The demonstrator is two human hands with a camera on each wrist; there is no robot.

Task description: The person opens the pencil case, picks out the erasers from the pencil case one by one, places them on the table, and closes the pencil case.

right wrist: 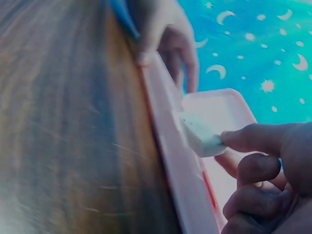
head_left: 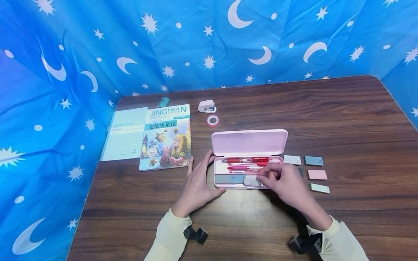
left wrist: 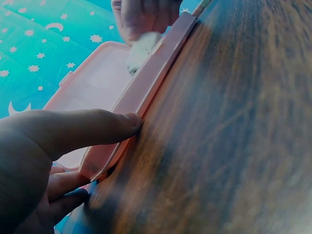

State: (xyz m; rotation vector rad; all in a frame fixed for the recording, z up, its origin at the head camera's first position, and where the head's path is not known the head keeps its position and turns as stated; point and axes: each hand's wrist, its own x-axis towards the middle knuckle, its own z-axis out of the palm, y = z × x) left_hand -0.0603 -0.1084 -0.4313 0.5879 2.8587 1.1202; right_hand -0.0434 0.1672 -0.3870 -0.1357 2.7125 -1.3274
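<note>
A pink pencil case (head_left: 249,143) lies with its lid raised, red pens (head_left: 243,160) in its back part and two grey-blue erasers (head_left: 230,179) at the front left. My right hand (head_left: 289,183) pinches a whitish eraser (head_left: 251,180) between thumb and fingers over the front compartment; in the right wrist view the eraser (right wrist: 200,137) is tilted at the case's edge. My left hand (head_left: 197,186) holds the case's left end, its thumb (left wrist: 127,122) against the front wall and the other fingers around the far side.
Several erasers (head_left: 317,174) lie right of the case. Behind it are a white stapler-like item (head_left: 207,106) and a tape roll (head_left: 212,120). A picture book (head_left: 166,145) and a pale notebook (head_left: 124,136) lie at the left, a teal item (head_left: 163,102) behind them.
</note>
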